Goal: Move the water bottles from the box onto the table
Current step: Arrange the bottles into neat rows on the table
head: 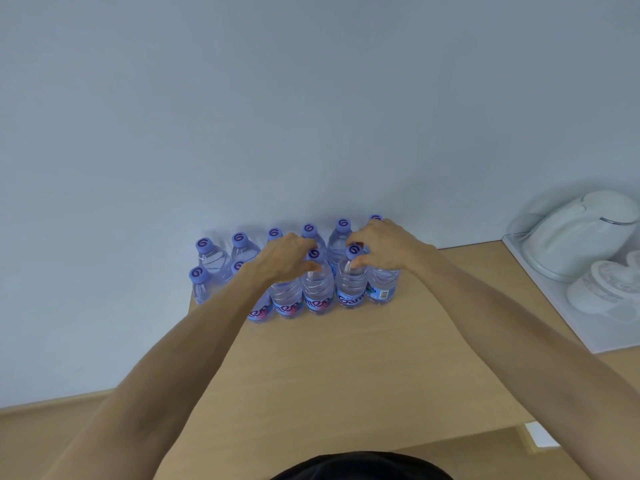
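Seemingly near the end of the job, two bare arms reach forward over a pale wooden desk (346, 368) toward a cluster of small water bottles (317, 289) standing upright in two rows against a plain wall; no box is in view. The left hand (284, 259) curls over the top of one front-row bottle, its fingers (310, 268) bent around the neck. The right hand (384, 247) does the same on a neighbouring bottle (352, 282), fingertips pinching just under its purple cap (353, 251). Each bottle looks full of clear water, so it is probably moderately heavy for its size, with thin ribbed plastic that would give under a hard squeeze. The smooth sides may be slippery; the stiff neck below the cap seems the surest place to hold. White appliances (575, 233) sit well apart at the far right.
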Available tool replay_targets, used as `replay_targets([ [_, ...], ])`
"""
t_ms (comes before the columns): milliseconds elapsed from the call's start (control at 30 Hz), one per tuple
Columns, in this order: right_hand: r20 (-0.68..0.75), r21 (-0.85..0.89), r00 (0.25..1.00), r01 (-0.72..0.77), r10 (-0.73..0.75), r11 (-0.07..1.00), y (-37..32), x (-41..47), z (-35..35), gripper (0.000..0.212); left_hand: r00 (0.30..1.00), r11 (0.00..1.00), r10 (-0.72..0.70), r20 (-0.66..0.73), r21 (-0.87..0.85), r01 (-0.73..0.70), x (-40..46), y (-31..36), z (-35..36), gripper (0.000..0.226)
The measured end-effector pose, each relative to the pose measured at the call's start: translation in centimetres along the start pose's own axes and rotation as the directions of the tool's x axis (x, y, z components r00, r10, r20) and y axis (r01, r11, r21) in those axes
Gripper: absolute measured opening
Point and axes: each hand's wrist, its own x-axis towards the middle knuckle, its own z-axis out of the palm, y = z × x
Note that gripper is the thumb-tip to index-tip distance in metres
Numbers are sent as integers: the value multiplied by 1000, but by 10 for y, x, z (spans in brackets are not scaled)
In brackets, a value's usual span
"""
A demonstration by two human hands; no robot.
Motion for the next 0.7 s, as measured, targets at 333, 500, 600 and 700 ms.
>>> replay_targets([
  [333, -38, -52, 999, -35, 33, 998, 2, 4, 6, 54, 999, 996, 41, 29, -74, -39, 4, 6, -3, 52],
  [500, -33, -1, 999, -29, 29, 1000, 22, -10, 6, 62, 993, 987, 114, -9, -112, -114, 16, 37, -2, 54],
  [600, -73, -3, 996, -57, 56, 998, 37, -22, 4, 55, 991, 988, 127, -43, -82, -130, 25, 57, 3, 48],
  [700, -88, 62, 985, -144, 149, 988, 45, -31, 2, 48, 989, 989, 136, -51, -53, -139, 32, 66, 7, 41],
])
